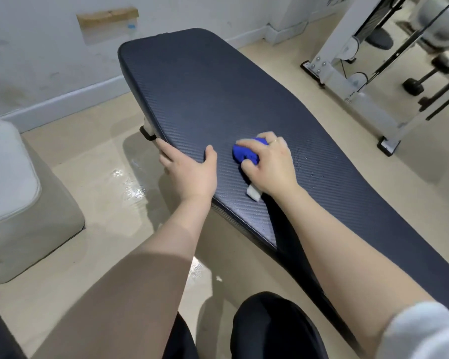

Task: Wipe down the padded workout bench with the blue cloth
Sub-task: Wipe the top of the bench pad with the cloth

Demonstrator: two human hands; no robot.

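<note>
The right hand (268,164) squeezes the bunched blue cloth (245,154) against the middle of the long, dark padded bench (205,94). The left hand (189,167) grips its near edge. Water drops beside the cloth remain; most padding looks unwiped.

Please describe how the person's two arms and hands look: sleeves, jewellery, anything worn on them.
Both forearms are bare. The right arm has a light grey or white sleeve pushed up near the elbow. The left arm shows no sleeve in view. The right hand wears a thin ring on one of its fingers. The left hand wears nothing visible.
</note>
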